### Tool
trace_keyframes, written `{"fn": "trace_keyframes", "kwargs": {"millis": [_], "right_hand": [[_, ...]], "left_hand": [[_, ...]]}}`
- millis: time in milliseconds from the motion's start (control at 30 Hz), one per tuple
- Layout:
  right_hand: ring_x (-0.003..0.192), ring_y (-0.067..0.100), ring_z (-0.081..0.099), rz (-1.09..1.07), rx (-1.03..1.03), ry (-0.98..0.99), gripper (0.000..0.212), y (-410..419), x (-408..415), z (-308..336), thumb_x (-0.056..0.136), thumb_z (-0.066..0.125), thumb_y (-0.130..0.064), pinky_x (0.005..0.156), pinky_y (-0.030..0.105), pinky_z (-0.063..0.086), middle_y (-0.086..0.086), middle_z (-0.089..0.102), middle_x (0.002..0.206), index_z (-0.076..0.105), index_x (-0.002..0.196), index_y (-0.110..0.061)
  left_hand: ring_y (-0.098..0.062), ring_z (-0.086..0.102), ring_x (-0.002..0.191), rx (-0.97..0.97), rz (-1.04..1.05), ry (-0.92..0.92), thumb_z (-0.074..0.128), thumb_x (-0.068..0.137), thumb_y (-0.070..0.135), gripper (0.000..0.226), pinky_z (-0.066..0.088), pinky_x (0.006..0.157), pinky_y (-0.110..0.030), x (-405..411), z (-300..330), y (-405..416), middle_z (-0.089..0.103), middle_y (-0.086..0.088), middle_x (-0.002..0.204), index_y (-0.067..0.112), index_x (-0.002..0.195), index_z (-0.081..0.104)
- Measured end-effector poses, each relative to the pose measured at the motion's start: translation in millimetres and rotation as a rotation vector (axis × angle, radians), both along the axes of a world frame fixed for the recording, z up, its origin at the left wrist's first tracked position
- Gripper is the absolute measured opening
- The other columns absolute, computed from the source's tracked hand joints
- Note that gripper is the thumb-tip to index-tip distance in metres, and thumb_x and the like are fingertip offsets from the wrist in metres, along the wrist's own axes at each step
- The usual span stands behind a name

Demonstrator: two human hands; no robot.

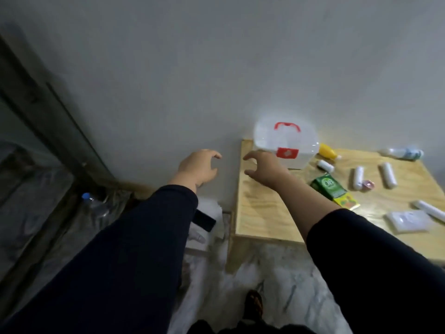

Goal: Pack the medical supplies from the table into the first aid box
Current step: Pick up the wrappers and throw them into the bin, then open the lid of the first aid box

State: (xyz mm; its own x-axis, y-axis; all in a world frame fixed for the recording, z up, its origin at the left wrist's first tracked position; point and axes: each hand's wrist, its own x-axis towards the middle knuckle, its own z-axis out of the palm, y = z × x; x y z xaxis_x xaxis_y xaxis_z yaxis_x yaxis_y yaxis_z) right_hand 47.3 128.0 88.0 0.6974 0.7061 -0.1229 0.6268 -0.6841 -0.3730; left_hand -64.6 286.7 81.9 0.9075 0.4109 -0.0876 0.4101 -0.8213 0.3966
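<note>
A white first aid box (284,143) with a red handle and red latch stands closed at the back left of a wooden table (260,208). My right hand (263,167) hovers just left of the box, fingers spread and empty. My left hand (198,168) is raised beyond the table's left edge, fingers curled apart and empty. On the table lie a yellow bottle (328,151), a green box (328,185), white gauze rolls (387,175), a white bottle (402,153) and a flat white packet (407,221).
A grey wall rises behind the table. Left of the table, a dark phone-like object (204,220) rests on white material. A plastic water bottle (95,204) lies on the floor at the left. My foot (255,303) stands on marble floor.
</note>
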Motion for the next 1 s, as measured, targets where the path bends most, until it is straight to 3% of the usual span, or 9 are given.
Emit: {"fn": "trace_keyframes", "kwargs": {"millis": [233,400,533,633,833,1000], "right_hand": [[0.130,0.027,0.042,-0.132,-0.010,-0.186,0.054,-80,68,2,0.081,0.068,-0.023,0.107,0.040,0.040,0.006,0.054,0.136,0.050,0.132,-0.016],[0.145,0.022,0.024,-0.070,-0.082,-0.252,0.064,-82,113,-15,0.086,0.065,-0.027,0.119,0.039,0.024,0.004,0.034,0.153,0.036,0.143,-0.017],[0.149,0.020,0.011,0.026,-0.119,-0.334,0.069,-70,139,-39,0.091,0.058,-0.030,0.122,0.041,0.011,0.002,0.020,0.160,0.023,0.149,-0.017],[0.149,0.021,0.013,0.080,-0.126,-0.426,0.071,-65,151,-56,0.091,0.057,-0.030,0.122,0.041,0.009,0.004,0.019,0.160,0.019,0.150,-0.015],[0.139,0.026,0.040,0.069,-0.078,-0.602,0.068,-62,161,-81,0.083,0.067,-0.030,0.115,0.043,0.026,0.008,0.044,0.148,0.040,0.142,-0.009],[0.146,0.026,0.024,0.087,-0.119,-0.595,0.071,-61,160,-82,0.087,0.056,-0.030,0.117,0.043,0.009,0.009,0.029,0.156,0.027,0.148,-0.009]], "left_hand": [[-0.021,0.044,0.134,0.008,-0.205,-0.073,0.059,0.090,0.021,0.048,0.043,0.099,-0.034,91,4,-61,0.039,0.005,0.151,0.024,0.137,0.048],[-0.015,0.020,0.148,0.064,-0.239,-0.082,0.061,0.092,0.021,0.060,0.032,0.115,-0.035,140,-11,-68,0.025,0.004,0.159,0.023,0.146,0.036],[-0.018,0.013,0.150,0.140,-0.227,-0.101,0.065,0.090,0.023,0.074,0.026,0.118,-0.036,172,-29,-65,0.016,0.004,0.162,0.026,0.152,0.025],[-0.016,0.006,0.151,0.199,-0.252,-0.116,0.065,0.091,0.026,0.078,0.014,0.121,-0.036,191,-46,-63,0.011,0.005,0.163,0.028,0.154,0.019],[-0.015,0.009,0.151,0.240,-0.189,-0.217,0.062,0.093,0.024,0.074,0.005,0.114,-0.027,202,-72,-67,0.017,0.007,0.162,0.033,0.152,0.020],[-0.015,0.012,0.150,0.238,-0.210,-0.226,0.063,0.092,0.023,0.073,0.009,0.117,-0.027,203,-72,-63,0.021,0.007,0.161,0.033,0.152,0.022]]}}
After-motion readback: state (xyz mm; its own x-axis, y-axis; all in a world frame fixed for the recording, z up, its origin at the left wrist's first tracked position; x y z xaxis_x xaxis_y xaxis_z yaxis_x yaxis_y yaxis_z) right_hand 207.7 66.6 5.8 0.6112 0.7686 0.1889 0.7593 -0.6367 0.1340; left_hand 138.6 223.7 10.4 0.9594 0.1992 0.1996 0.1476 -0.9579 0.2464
